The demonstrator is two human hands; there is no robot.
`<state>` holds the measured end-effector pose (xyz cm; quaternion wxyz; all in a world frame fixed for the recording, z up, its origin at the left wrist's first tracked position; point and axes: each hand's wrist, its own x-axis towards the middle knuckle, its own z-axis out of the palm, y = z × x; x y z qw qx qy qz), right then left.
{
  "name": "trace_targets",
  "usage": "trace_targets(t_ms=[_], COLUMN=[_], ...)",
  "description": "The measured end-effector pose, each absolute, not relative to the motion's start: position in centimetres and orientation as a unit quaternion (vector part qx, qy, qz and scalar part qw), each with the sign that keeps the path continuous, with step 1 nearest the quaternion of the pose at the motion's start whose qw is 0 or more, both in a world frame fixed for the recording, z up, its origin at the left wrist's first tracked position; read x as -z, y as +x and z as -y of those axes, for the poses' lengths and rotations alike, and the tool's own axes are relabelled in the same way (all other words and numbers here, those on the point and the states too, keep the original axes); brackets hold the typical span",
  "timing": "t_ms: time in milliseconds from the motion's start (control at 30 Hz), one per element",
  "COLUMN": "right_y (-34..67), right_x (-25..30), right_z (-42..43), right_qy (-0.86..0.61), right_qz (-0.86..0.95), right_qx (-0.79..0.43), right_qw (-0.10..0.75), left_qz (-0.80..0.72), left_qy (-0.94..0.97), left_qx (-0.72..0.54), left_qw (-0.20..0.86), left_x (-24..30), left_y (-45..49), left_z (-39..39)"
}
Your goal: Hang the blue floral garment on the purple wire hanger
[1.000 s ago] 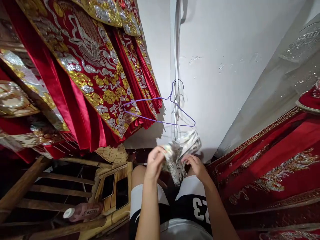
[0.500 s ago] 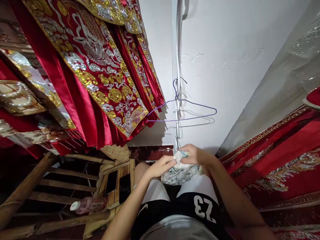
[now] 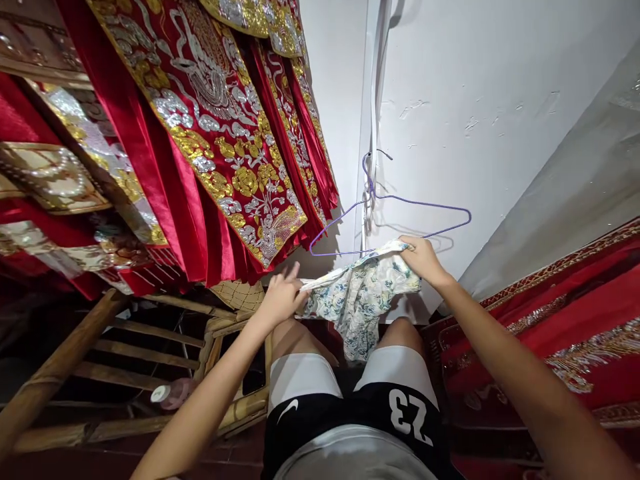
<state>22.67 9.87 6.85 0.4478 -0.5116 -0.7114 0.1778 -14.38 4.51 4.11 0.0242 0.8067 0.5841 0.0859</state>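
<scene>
A white cloth garment with a blue and green flower print [image 3: 357, 300] is stretched by its upper edge between my two hands, its lower part hanging above my knees. My left hand [image 3: 284, 297] pinches the left end of that edge, some fingers raised. At the other end, my right hand [image 3: 423, 259] grips the edge with fingers closed. Just behind the cloth, a purple wire hanger [image 3: 425, 204] hangs on the wall, its bottom bar partly covered by the garment. Whether cloth and hanger touch, I cannot tell.
Red costumes with gold and silver embroidery [image 3: 240, 147] hang at the left. More red fabric [image 3: 570, 320] hangs at the right. A bamboo chair [image 3: 75, 353] with a capped bottle [image 3: 170, 393] stands at the lower left. White cables [image 3: 374, 80] run down the wall [image 3: 475, 73].
The garment, bunched up in both hands over my lap before, is now spread and raised towards the hanger. My hands have moved apart and up. The view has shifted slightly.
</scene>
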Motion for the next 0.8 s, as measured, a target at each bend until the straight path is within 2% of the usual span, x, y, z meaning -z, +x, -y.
trace_targets(t_ms=[200, 333, 467, 567, 733, 800], right_y=[24.3, 23.0, 21.5, 21.9, 25.4, 26.8], right_x=[-9.6, -9.2, -8.3, -8.3, -10.5, -12.0], right_z=[-7.4, -6.9, -6.1, -4.8, -4.8, -6.0], right_qy=[-0.498, -0.475, -0.46, -0.495, -0.6, -0.626], right_qz=[0.71, 0.711, 0.721, 0.723, 0.638, 0.632], right_qx=[-0.225, -0.264, -0.268, -0.216, -0.074, -0.04], right_qw=[0.443, 0.446, 0.445, 0.431, 0.477, 0.456], left_qz=[-0.59, -0.52, -0.433, -0.427, -0.459, -0.458], left_qy=[0.758, 0.748, 0.739, 0.731, 0.736, 0.745], left_qx=[-0.268, -0.393, -0.501, -0.517, -0.485, -0.474], left_qw=[0.075, 0.124, 0.126, 0.125, 0.108, 0.102], left_x=[-6.9, -8.8, -10.6, -11.1, -11.4, -11.8], left_y=[-12.8, -9.6, -6.9, -6.8, -8.1, -8.3], left_z=[-6.7, -8.9, -11.1, -12.0, -11.3, -10.8])
